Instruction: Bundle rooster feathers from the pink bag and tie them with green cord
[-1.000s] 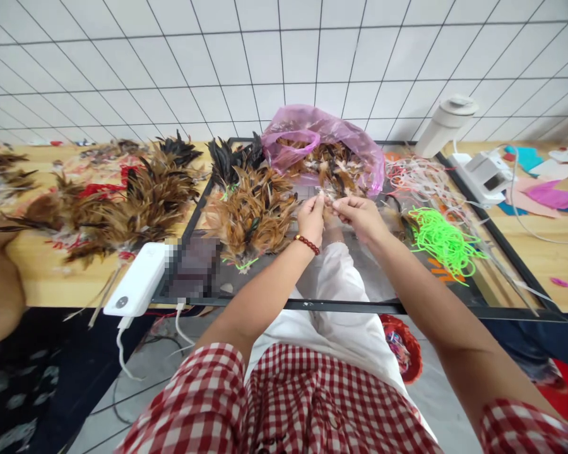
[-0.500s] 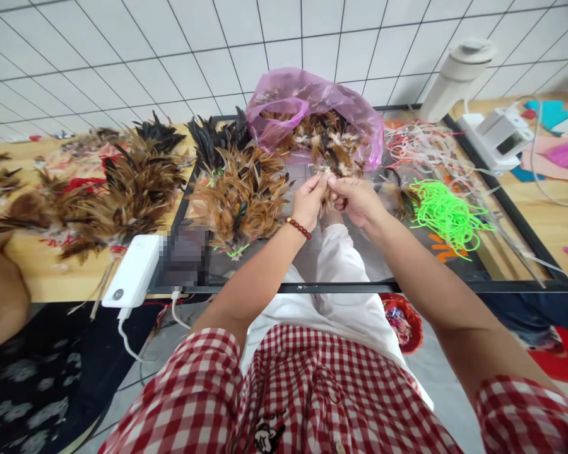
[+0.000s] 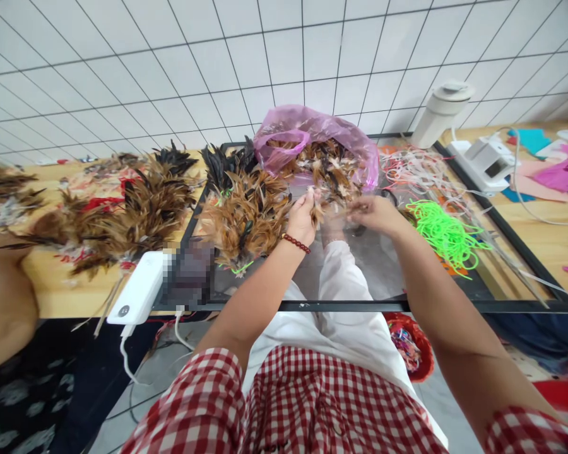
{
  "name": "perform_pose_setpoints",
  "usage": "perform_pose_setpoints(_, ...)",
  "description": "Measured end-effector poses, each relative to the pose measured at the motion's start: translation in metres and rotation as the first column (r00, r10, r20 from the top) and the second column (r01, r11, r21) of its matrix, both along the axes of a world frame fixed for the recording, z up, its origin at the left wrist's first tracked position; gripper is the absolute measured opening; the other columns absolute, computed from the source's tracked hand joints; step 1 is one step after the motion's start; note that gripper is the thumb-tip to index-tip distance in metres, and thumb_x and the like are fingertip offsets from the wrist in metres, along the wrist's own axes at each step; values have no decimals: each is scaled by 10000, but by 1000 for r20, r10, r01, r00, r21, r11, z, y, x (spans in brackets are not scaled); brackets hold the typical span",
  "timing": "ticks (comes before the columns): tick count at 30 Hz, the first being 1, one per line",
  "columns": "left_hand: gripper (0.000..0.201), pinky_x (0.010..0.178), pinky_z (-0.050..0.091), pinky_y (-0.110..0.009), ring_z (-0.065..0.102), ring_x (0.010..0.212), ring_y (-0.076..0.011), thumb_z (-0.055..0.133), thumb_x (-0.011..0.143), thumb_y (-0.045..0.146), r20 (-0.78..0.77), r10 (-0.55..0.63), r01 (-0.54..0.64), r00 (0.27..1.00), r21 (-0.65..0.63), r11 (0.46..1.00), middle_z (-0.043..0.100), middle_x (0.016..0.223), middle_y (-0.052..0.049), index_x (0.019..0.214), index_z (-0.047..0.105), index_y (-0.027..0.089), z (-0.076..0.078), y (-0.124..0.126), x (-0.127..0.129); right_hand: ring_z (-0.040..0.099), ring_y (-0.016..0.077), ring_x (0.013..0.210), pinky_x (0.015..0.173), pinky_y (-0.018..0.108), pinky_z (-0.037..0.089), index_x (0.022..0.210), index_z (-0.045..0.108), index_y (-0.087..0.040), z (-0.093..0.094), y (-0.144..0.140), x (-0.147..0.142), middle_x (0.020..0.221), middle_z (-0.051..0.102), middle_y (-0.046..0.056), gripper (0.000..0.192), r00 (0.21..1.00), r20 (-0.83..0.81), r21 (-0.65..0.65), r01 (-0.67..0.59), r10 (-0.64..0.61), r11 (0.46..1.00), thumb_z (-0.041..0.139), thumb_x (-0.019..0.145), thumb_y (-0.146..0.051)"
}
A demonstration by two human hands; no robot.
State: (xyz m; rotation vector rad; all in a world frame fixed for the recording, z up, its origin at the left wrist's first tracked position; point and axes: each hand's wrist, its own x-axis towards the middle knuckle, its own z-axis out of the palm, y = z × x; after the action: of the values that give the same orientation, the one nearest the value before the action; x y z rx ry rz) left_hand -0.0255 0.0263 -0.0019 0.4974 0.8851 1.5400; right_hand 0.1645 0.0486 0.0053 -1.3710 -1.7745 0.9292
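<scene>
My left hand (image 3: pixel 303 219) is closed around a small bunch of brown feathers (image 3: pixel 317 214), whose pale ends stick up past the fingertips. A beaded bracelet (image 3: pixel 296 243) circles that wrist. To its right, my right hand (image 3: pixel 376 215) is apart from the bunch, palm down. Its fingertips are smeared by motion, so whether they hold anything is unclear. Close to the left hand lies a big pile of brown feathers (image 3: pixel 250 211), with black feathers (image 3: pixel 230 165) behind it. A pink plastic bag (image 3: pixel 369 135) stands beyond both hands, with loose feathers (image 3: pixel 334 161) in its mouth.
Green cord (image 3: pixel 447 236) and pale translucent strands (image 3: pixel 414 167) lie right of the hands. A white bottle (image 3: pixel 440 116) and a white plugged-in device (image 3: pixel 490 164) stand at the back right. At left are a white power bank (image 3: pixel 139 287), more feathers (image 3: pixel 154 208) and another person's arm (image 3: pixel 4 290).
My hands have parted: the right one has moved right, away from the left, which keeps the feathers. The view has tilted up, so everything sits lower in the picture.
</scene>
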Motion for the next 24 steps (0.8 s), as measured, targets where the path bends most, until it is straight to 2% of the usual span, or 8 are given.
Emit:
perform_pose_setpoints(3, 220, 747, 509, -197, 641, 683, -66, 758, 862, 256, -94, -131, 138, 987, 75, 988, 697, 710, 11, 703, 646, 155, -2, -5, 5, 616, 148, 664, 656, 297, 506, 822, 793, -209, 3, -3, -7, 770, 755, 15, 273, 963, -269, 56, 46, -29, 997, 848, 633, -399)
perform_pose_setpoints(7, 232, 666, 485, -190, 598, 612, -70, 753, 862, 280, -209, -215, 239, 954, 94, 967, 669, 631, 18, 685, 664, 159, -5, -14, 12, 663, 172, 718, 731, 340, 570, 837, 777, -222, 11, -13, -28, 795, 762, 27, 433, 868, -494, 45, -41, 58, 998, 890, 611, -574)
perform_pose_setpoints(10, 239, 680, 480, -191, 602, 627, -72, 773, 851, 292, -283, -237, 276, 929, 107, 955, 684, 649, 15, 678, 680, 156, -5, -16, 14, 635, 147, 633, 662, 319, 561, 871, 774, -215, 13, -18, -34, 743, 734, 15, 506, 843, -531, 11, -101, 92, 995, 920, 573, -597)
perform_pose_setpoints(12, 257, 705, 482, -200, 612, 641, -77, 782, 849, 303, -311, -285, 333, 906, 113, 936, 695, 660, 7, 668, 684, 151, -5, -17, 15, 593, 124, 563, 594, 294, 526, 820, 764, -187, 12, -19, -32, 675, 693, 13, 496, 847, -515, 5, -153, 134, 988, 923, 582, -591)
perform_pose_setpoints(15, 265, 712, 492, -226, 629, 633, -96, 786, 850, 333, -276, -411, 442, 869, 62, 895, 710, 669, -17, 690, 691, 144, -4, -18, 14, 549, 112, 494, 518, 275, 465, 704, 711, -171, 10, -17, -28, 577, 620, 0, 479, 840, -517, 17, -178, 161, 984, 927, 591, -583)
perform_pose_setpoints(18, 265, 682, 496, -239, 633, 612, -108, 800, 836, 351, -225, -507, 521, 832, 4, 854, 714, 670, -36, 718, 697, 137, -4, -19, 13, 524, 113, 450, 474, 268, 416, 674, 668, -186, 9, -16, -24, 530, 579, -18, 500, 824, -542, 5, -193, 165, 981, 927, 575, -602)
perform_pose_setpoints(21, 246, 707, 506, -232, 631, 626, -102, 805, 830, 326, -230, -483, 500, 845, 17, 866, 689, 641, -19, 706, 699, 143, -4, -19, 14, 544, 122, 486, 508, 277, 437, 678, 644, -199, 9, -17, -27, 553, 579, -19, 514, 842, -521, 0, -167, 142, 986, 903, 588, -634)
perform_pose_setpoints(24, 230, 778, 516, -223, 656, 722, -103, 790, 838, 282, -219, -296, 315, 929, 56, 947, 695, 687, -2, 673, 680, 166, -1, -16, 14, 598, 140, 642, 630, 283, 491, 769, 661, -216, 8, -19, -37, 693, 651, 2, 526, 860, -507, 28, -55, 61, 998, 818, 658, -705)
